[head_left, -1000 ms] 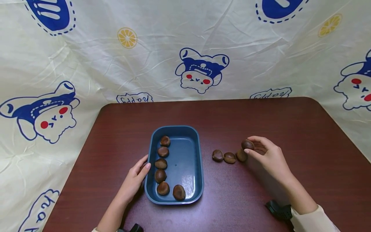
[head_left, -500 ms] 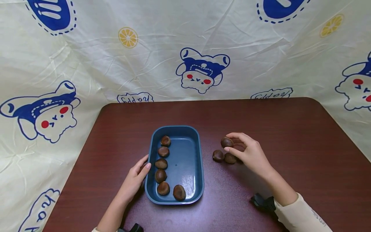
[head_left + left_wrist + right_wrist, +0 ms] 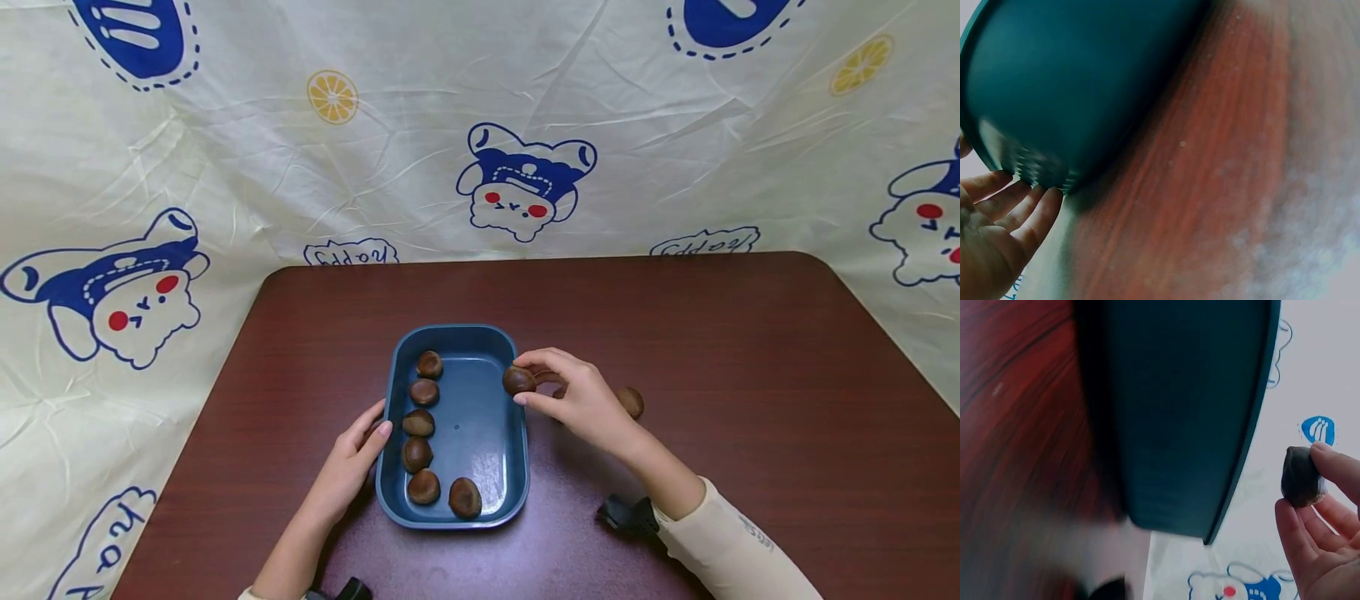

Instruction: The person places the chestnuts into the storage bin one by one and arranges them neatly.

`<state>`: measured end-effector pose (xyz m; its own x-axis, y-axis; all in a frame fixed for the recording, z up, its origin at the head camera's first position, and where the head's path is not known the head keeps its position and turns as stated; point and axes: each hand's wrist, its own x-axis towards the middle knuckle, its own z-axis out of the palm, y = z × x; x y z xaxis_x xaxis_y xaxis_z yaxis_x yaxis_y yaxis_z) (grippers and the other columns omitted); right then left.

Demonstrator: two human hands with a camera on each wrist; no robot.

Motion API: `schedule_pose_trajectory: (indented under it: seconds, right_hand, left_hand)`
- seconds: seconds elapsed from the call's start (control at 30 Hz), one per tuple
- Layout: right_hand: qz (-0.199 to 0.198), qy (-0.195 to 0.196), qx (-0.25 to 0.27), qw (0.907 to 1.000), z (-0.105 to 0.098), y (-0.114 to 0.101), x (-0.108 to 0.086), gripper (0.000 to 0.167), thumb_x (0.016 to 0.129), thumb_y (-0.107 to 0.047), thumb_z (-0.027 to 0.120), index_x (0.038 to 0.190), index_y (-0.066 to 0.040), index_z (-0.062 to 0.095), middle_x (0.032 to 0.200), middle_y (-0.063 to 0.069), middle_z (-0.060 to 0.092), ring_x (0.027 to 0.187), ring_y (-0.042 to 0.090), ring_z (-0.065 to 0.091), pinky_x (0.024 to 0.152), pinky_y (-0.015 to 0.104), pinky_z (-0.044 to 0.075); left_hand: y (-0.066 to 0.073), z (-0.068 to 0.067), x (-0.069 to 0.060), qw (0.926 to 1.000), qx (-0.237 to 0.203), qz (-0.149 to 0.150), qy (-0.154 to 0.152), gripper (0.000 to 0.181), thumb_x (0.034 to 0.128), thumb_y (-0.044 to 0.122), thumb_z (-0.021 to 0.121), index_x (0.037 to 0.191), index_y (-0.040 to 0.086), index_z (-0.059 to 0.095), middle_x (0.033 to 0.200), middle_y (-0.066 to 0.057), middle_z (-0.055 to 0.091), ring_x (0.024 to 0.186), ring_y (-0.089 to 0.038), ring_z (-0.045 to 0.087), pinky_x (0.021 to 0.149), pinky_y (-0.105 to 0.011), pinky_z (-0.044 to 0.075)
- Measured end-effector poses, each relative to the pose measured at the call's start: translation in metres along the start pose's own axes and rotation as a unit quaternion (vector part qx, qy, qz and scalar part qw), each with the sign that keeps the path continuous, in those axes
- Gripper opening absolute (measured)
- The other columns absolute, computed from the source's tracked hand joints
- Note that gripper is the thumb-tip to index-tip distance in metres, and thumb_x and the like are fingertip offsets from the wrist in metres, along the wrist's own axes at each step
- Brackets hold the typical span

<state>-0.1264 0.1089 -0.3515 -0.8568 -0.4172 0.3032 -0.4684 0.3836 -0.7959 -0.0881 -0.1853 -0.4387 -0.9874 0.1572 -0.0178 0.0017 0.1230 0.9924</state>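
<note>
A blue rectangular tray (image 3: 495, 450) stands on the table. Several brown chestnuts (image 3: 418, 423) form a column along its left side, and one more chestnut (image 3: 465, 498) lies beside the nearest of them. My left hand (image 3: 347, 467) holds the tray's left edge, thumb at the rim; in the left wrist view its fingertips (image 3: 1054, 194) touch the outer wall. My right hand (image 3: 588, 404) pinches a chestnut (image 3: 519, 381) between thumb and fingers at the tray's right rim, raised above the wall in the right wrist view.
Right of the tray, a loose chestnut (image 3: 630, 402) shows behind the right hand, which mostly hides others there. A dark red wooden table (image 3: 712, 333) lies beneath, with a white printed cloth (image 3: 405, 183) beyond its far edge. Black wrist devices (image 3: 628, 515) sit under the forearms.
My right hand has carried its chestnut leftward from the loose ones on the table to the tray's right rim. The left hand and the tray have stayed in place.
</note>
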Motion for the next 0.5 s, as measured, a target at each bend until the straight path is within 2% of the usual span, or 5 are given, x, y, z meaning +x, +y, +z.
schedule_pose_trajectory:
  seconds: [0.23, 0.37, 0.5]
  right_hand:
    - [-0.011, -0.09, 0.019, 0.9957, 0.024, 0.02, 0.01, 0.037, 0.078, -0.021, 0.07, 0.112, -0.013, 0.058, 0.107, -0.006, 0.056, 0.092, 0.009, 0.055, 0.082, 0.031, 0.044]
    - [-0.037, -0.139, 0.029, 0.9892, 0.037, 0.021, 0.015, 0.036, 0.079, -0.026, 0.069, 0.111, -0.014, 0.059, 0.106, -0.008, 0.057, 0.092, 0.007, 0.054, 0.081, 0.031, 0.045]
    - [-0.061, -0.189, 0.011, 0.98, 0.048, 0.02, 0.02, 0.035, 0.079, -0.024, 0.069, 0.111, -0.013, 0.059, 0.105, -0.008, 0.057, 0.092, 0.006, 0.053, 0.078, 0.031, 0.046]
  left_hand:
    - [0.0, 0.0, 0.0, 1.0, -0.004, -0.006, 0.0, 0.043, 0.0951, 0.02, 0.046, 0.135, 0.004, 0.038, 0.124, -0.019, 0.05, 0.107, -0.028, 0.05, 0.085, -0.03, 0.043]
    - [0.0, 0.0, 0.0, 0.9999, -0.005, -0.008, 0.0, 0.044, 0.095, 0.02, 0.046, 0.135, 0.004, 0.038, 0.124, -0.019, 0.05, 0.107, -0.028, 0.05, 0.085, -0.031, 0.043]
    - [0.0, 0.0, 0.0, 1.0, -0.003, -0.008, 0.003, 0.044, 0.095, 0.02, 0.046, 0.135, 0.004, 0.038, 0.123, -0.019, 0.05, 0.107, -0.028, 0.05, 0.085, -0.031, 0.043]
